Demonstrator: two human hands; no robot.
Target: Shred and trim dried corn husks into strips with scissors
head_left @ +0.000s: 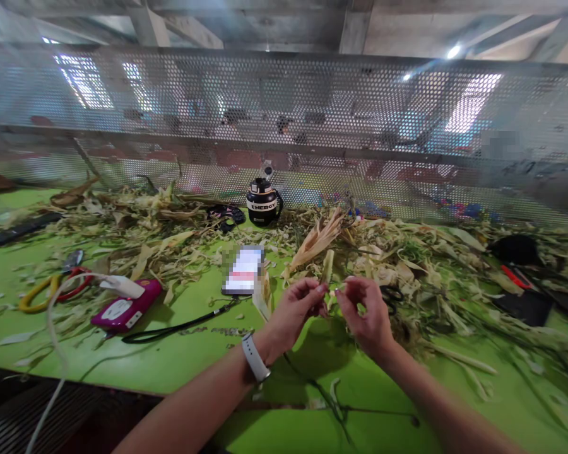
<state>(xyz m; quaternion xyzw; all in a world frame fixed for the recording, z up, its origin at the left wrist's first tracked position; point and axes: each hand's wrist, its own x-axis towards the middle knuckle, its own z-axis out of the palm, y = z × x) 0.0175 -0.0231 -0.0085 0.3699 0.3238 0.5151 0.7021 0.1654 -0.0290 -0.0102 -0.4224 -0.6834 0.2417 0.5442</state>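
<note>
My left hand (299,308), with a white band on its wrist, is closed in a pinch on a pale green husk strip (329,267) that stands up past the fingertips. Close beside it, my right hand (365,310) has thumb and forefinger pressed together; whatever lies between them is too small to name. The two sets of fingertips are nearly touching above the green table (312,366). Just behind them lies a bundle of dry tan husks (316,241). Another pale husk piece (262,296) rests left of my left hand, by a lit phone (243,270) with a black strap.
Loose husk scraps (416,271) cover much of the table. To the left are a purple socket block (127,309) with a white plug and cable, and scissors (40,294). A black jug (263,203) stands before a perforated metal screen (284,101); people sit beyond it.
</note>
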